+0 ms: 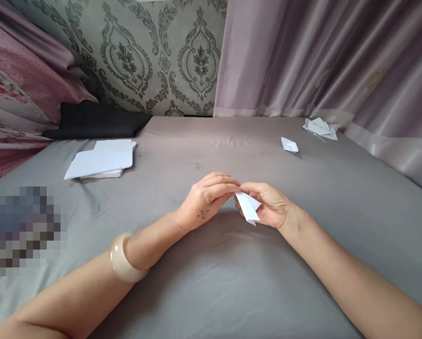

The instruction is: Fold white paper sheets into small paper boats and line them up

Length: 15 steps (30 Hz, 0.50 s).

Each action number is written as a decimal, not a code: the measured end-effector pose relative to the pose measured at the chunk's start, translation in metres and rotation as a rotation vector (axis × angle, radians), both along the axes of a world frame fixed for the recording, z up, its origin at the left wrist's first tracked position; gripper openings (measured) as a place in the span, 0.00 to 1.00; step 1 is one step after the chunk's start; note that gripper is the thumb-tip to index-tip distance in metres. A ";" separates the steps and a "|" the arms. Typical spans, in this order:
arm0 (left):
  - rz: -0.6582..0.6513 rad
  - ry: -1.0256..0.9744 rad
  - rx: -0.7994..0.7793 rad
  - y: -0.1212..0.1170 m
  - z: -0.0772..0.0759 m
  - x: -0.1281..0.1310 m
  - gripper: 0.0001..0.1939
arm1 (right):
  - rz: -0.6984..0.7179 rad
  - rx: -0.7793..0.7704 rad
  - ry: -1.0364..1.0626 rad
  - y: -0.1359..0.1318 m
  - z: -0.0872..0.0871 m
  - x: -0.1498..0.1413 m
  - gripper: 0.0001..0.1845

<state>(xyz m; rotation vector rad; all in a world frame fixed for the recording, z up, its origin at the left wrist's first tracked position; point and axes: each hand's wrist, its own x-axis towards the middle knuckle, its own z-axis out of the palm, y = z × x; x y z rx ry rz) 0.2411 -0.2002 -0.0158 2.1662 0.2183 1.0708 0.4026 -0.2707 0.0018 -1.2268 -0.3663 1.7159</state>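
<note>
A folded piece of white paper [247, 207] is held up between both hands, a little above the grey sheet. My left hand [211, 197] pinches its upper end, with the fingers pressed together and a pale bangle [121, 259] on the forearm behind. From the other side, my right hand [269, 205] grips the same paper with thumb and fingers near that end. Two narrow folded flaps point down and to the right across the right palm. Part of the paper is covered by the fingers.
On the left lies a stack of white paper [101, 160], near a black cloth [101, 120]. A small folded paper piece [289, 145] rests at the back right, with a pile of folded papers [320, 127] beyond it. Curtains [267, 56] hang behind the grey sheet [253, 292].
</note>
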 end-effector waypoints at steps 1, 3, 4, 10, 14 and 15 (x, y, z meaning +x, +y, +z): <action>0.001 -0.007 -0.027 0.000 -0.001 0.000 0.08 | 0.009 -0.018 0.025 0.000 0.000 0.001 0.04; 0.031 0.007 -0.170 -0.001 -0.002 0.001 0.09 | 0.020 -0.019 -0.010 0.000 -0.001 0.003 0.04; 0.053 0.009 -0.276 -0.001 -0.003 0.002 0.09 | 0.009 -0.008 -0.079 0.000 -0.002 0.004 0.04; 0.010 -0.035 -0.978 0.000 -0.002 0.004 0.12 | -0.308 0.310 -0.649 -0.001 -0.006 0.002 0.21; -0.061 -0.021 -1.125 -0.004 -0.003 0.005 0.13 | -0.287 0.562 -0.907 -0.005 -0.003 -0.008 0.20; -0.070 -0.010 -1.135 -0.006 -0.004 0.005 0.13 | -0.300 0.590 -0.946 -0.006 -0.002 -0.010 0.18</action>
